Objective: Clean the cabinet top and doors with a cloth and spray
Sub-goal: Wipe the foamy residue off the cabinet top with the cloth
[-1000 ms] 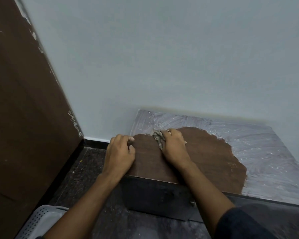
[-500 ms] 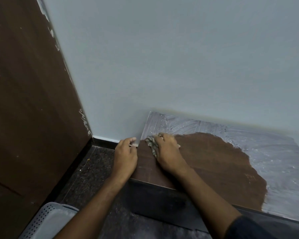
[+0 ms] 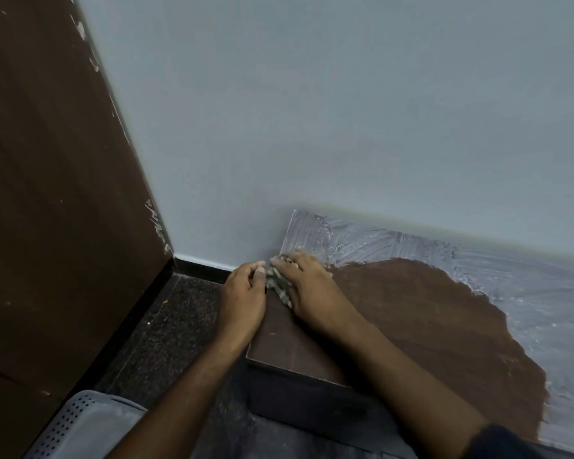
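- Now the right hand [image 3: 307, 286] presses down on a crumpled cloth [image 3: 279, 286], with its fingers bent over it, near the back left corner of the cabinet top [image 3: 411, 313].
- Most of the cloth is under the palm; a bit sticks out on the left.
- At the cabinet top's left edge, the left hand [image 3: 244, 299] rests with curled fingers, touching the cloth; whether it grips I cannot tell.
- White film covers the cabinet top's back and right parts.
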A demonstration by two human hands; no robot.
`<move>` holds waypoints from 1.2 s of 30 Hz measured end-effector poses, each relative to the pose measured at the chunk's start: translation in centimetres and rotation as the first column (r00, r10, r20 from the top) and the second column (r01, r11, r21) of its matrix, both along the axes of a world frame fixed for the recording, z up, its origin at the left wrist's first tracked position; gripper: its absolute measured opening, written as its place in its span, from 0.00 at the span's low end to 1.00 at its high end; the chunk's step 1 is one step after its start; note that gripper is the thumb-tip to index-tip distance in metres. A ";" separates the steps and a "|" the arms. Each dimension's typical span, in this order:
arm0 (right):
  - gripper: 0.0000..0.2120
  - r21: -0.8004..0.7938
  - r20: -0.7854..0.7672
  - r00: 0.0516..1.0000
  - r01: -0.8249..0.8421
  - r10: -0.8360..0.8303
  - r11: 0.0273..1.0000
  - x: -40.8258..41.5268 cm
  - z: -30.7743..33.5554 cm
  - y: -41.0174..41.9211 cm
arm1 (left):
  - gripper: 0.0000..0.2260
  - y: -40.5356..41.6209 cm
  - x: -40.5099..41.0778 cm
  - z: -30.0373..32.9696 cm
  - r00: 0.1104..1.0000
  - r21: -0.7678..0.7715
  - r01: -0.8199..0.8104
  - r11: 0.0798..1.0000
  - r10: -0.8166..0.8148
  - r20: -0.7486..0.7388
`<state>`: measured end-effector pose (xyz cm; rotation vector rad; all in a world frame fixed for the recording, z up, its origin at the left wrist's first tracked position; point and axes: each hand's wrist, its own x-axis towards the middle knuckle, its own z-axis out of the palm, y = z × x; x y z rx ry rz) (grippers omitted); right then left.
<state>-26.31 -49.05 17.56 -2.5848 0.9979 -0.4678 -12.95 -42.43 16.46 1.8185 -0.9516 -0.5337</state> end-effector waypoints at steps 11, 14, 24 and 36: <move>0.27 0.087 -0.020 0.996 -0.084 0.086 0.993 -0.5 1.2 2.1 | 0.15 -0.4 0.4 0.4 0.995 -0.015 0.019 1.000 -0.017 0.097; 0.28 0.070 -0.008 0.998 -0.063 0.064 0.996 -1.9 1.4 1.1 | 0.15 -0.5 0.3 0.0 0.968 -0.032 0.049 0.998 -0.039 0.246; 0.26 0.107 -0.018 0.997 0.078 -0.077 0.991 -3.0 1.8 2.5 | 0.15 -0.8 -1.5 1.0 0.891 -0.046 0.155 0.987 -0.120 0.438; 0.23 0.030 -0.029 0.929 0.369 -0.368 0.929 -11.4 1.2 -0.1 | 0.14 -2.3 -6.1 1.3 0.687 0.130 0.410 0.903 -0.400 0.607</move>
